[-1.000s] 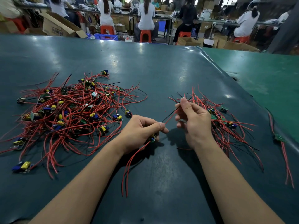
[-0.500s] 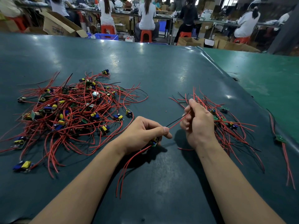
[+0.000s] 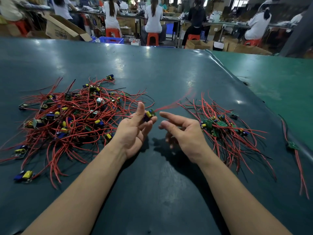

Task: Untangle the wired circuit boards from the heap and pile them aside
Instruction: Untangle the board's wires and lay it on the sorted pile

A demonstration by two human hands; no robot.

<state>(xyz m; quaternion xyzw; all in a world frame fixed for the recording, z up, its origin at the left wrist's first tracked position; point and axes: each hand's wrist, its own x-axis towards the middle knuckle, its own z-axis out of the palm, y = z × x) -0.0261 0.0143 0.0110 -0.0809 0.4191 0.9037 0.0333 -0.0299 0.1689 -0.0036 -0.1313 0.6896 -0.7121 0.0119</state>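
Now one board (image 3: 149, 114) airborne (two piles (image 3: 67, 116)).

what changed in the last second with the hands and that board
The right hand let go of the wires and opened. The left hand turned palm up, thumb raised, the board now at its fingertips; its red wires swing up, blurred, toward the sorted pile. The heap and pile lie as before.

Left hand (image 3: 135, 131) turned palm-up, circuit board (image 3: 149, 114) now at fingertips | right hand (image 3: 183, 133) released wire, fingers spread | red wires (image 3: 172, 104) blurred toward 2 o'clock.
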